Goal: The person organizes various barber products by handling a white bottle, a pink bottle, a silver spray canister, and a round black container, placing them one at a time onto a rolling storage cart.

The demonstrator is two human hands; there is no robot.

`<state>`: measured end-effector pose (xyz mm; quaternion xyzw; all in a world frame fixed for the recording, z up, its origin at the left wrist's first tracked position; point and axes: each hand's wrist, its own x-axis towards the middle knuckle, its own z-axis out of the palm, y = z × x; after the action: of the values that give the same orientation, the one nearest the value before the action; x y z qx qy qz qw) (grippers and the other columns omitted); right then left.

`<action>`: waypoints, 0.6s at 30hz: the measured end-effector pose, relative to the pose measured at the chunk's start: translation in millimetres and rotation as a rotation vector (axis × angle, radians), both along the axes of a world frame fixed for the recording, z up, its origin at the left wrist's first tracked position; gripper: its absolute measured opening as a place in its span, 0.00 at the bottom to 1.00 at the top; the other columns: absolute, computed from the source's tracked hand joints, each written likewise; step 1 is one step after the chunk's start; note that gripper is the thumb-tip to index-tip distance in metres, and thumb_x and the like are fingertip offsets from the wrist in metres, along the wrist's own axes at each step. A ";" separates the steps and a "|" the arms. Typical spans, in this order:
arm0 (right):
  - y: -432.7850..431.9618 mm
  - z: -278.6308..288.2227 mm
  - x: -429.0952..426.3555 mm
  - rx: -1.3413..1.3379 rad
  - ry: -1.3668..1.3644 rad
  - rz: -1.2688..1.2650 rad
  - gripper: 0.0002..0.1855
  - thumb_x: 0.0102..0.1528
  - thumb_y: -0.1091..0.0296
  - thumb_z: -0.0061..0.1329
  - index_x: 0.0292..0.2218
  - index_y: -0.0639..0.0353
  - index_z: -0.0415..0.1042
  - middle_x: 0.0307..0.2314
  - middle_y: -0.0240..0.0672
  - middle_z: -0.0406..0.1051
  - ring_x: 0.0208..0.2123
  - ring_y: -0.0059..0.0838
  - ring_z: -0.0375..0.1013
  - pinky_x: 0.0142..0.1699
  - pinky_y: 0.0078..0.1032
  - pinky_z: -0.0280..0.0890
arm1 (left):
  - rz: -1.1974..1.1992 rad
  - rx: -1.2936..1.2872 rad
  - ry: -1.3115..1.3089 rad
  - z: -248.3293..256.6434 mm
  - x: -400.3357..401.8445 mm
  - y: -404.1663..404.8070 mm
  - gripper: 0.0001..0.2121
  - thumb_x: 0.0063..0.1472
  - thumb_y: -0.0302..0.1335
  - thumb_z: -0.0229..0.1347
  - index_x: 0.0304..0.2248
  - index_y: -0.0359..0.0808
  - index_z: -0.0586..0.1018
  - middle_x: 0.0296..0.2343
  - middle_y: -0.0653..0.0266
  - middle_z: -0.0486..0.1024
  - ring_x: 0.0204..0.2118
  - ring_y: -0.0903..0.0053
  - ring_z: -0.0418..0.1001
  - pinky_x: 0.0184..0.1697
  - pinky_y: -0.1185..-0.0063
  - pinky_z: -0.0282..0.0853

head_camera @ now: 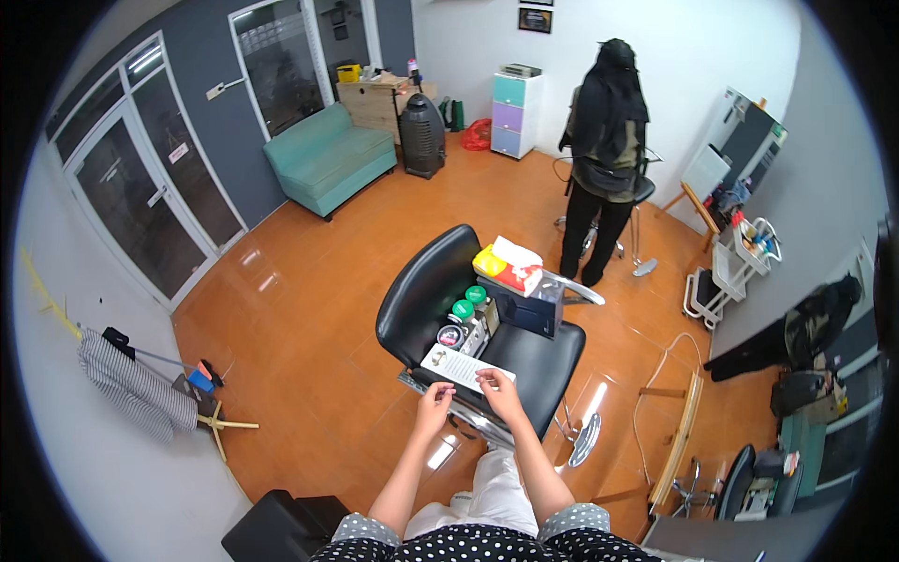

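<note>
In front of me is a black salon chair [534,372] with metal armrests. A long white box [463,365] with print on it lies across the near side of its seat. My left hand [434,409] is just before the box's near edge, fingers curled and nothing visible in them. Over the box's right end hovers my right hand [501,395], fingers bent and apart; contact with the box is hard to tell. Beyond the box are a dark-lidded jar [450,336] and green-lidded containers [463,309]. A tissue pack [509,265] rests on a dark box [523,309].
A person [605,154] in dark clothes stands by another chair, facing away. A white trolley [734,270] is at the right, near a wooden-framed mirror [678,442]. At the back are a green sofa [330,158] and a black air cooler [423,133]. A clothes stand [228,424] leans left.
</note>
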<state>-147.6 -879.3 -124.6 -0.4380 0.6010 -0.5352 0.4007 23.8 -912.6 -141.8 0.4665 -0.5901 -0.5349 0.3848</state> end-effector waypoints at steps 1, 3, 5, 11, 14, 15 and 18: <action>-15.6 -6.2 -1.4 0.019 0.020 0.026 0.10 0.54 0.72 0.45 0.39 0.63 0.71 0.32 0.35 0.73 0.35 0.24 0.72 0.40 0.22 0.66 | 0.045 -0.065 0.021 -11.8 -0.1 -9.7 0.08 0.59 0.23 0.49 0.38 0.31 0.73 0.31 0.61 0.76 0.33 0.81 0.71 0.37 0.83 0.66; -43.9 -31.0 -8.8 0.038 0.072 0.053 0.10 0.53 0.73 0.45 0.38 0.64 0.71 0.30 0.35 0.74 0.34 0.21 0.71 0.40 0.20 0.65 | 0.107 -0.081 -0.032 -32.5 -5.3 -32.0 0.08 0.58 0.23 0.50 0.37 0.31 0.72 0.31 0.61 0.75 0.34 0.80 0.71 0.38 0.83 0.66; -73.7 -49.7 -17.7 0.085 0.093 0.084 0.10 0.52 0.72 0.46 0.37 0.65 0.72 0.28 0.35 0.74 0.31 0.21 0.72 0.38 0.20 0.66 | 0.212 -0.074 -0.136 -38.5 -17.3 -55.0 0.09 0.55 0.23 0.52 0.37 0.30 0.72 0.32 0.58 0.74 0.35 0.73 0.73 0.40 0.79 0.67; -150.6 -117.4 -36.3 0.201 0.174 0.190 0.16 0.48 0.69 0.47 0.39 0.64 0.72 0.31 0.43 0.73 0.32 0.33 0.74 0.39 0.27 0.67 | 0.259 -0.022 -0.506 -64.2 -57.5 -123.0 0.15 0.52 0.30 0.53 0.41 0.35 0.71 0.40 0.53 0.72 0.47 0.60 0.66 0.48 0.64 0.60; -179.3 -140.8 -38.0 0.167 0.274 0.225 0.18 0.47 0.67 0.48 0.41 0.65 0.71 0.35 0.46 0.71 0.37 0.37 0.72 0.43 0.29 0.66 | 0.245 0.116 -0.685 -75.1 -76.5 -144.2 0.21 0.52 0.35 0.53 0.44 0.36 0.68 0.43 0.55 0.70 0.51 0.60 0.61 0.50 0.56 0.54; -183.8 -141.7 -34.5 0.209 0.326 0.232 0.21 0.46 0.66 0.50 0.42 0.67 0.70 0.38 0.49 0.68 0.36 0.38 0.72 0.44 0.29 0.66 | 0.250 0.143 -0.801 -83.0 -79.6 -148.2 0.22 0.52 0.36 0.52 0.45 0.35 0.67 0.44 0.55 0.70 0.52 0.60 0.60 0.50 0.56 0.52; -199.4 -150.0 -31.9 0.290 0.369 0.256 0.28 0.46 0.62 0.52 0.47 0.69 0.66 0.43 0.54 0.62 0.39 0.43 0.70 0.48 0.31 0.64 | 0.250 0.217 -0.907 -96.0 -90.3 -162.8 0.25 0.52 0.38 0.51 0.47 0.32 0.65 0.45 0.54 0.69 0.53 0.60 0.58 0.51 0.55 0.47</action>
<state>-179.5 -1078.7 -274.6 -0.5384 0.6740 -0.2995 0.4075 -66.5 -1075.4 -237.8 0.7574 -0.5787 -0.2856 0.0990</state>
